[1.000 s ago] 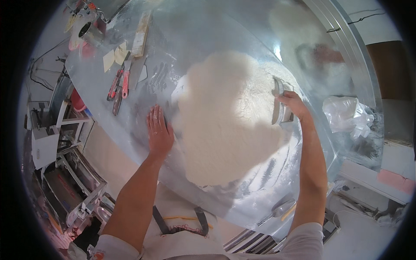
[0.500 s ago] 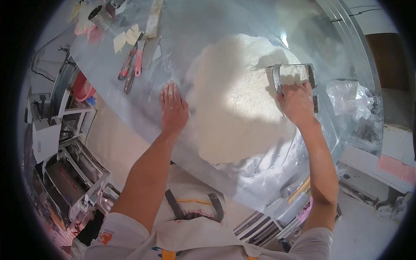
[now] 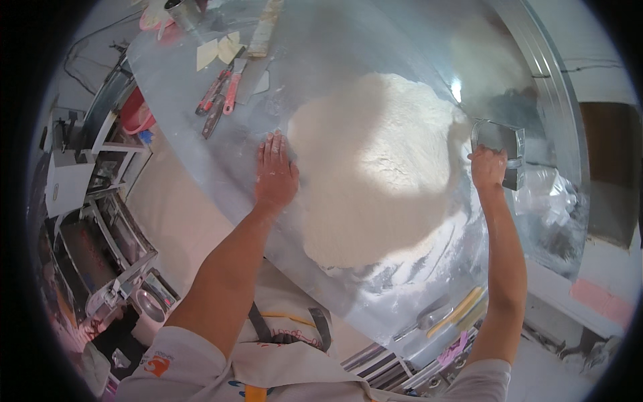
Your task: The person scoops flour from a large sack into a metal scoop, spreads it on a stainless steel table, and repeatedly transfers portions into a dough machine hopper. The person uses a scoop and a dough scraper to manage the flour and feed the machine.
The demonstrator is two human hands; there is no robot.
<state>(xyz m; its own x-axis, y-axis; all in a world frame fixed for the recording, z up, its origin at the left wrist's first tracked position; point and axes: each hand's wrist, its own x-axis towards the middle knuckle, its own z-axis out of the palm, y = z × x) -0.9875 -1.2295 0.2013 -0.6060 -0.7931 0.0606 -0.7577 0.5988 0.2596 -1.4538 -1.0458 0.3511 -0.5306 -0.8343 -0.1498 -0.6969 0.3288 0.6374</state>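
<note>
A: Right hand (image 3: 487, 167), what's the grip?

B: Fingers closed around a metal bench scraper (image 3: 499, 139). The blade stands up above the fist, held at the right edge of the flour heap (image 3: 375, 167). Looks like the blade's left edge meets the flour; can't tell for sure.

A: Left hand (image 3: 274, 175)?

B: Flat, palm down, fingers spread apart, holding nothing. It rests on the steel table (image 3: 201, 154), fingertips pointing away from the person. The flour heap starts just right of the little-finger side, about touching it. The skin is dusted with flour.

A: So the heap is between the two hands?

B: Yes. A big white mound fills the gap from the left palm to the scraper, and extends both beyond the fingertips and back toward the wrists. There's a thin flour smear on the table below it, on the person's side.

A: Other stuff near the grips?

B: Up and left of the left hand's fingertips, well apart: red-handled tools (image 3: 218, 100), lying on the table. Beyond those, pale paper squares (image 3: 218, 50) and a metal cup (image 3: 179, 8) at the far edge. Right of the scraper hand, just beside it: a crumpled clear plastic bag (image 3: 552, 201). Below the right forearm, at the near table edge: a yellow-handled tool (image 3: 455, 311).

A: Person?

B: White apron (image 3: 281, 355), both forearms bare.
</note>
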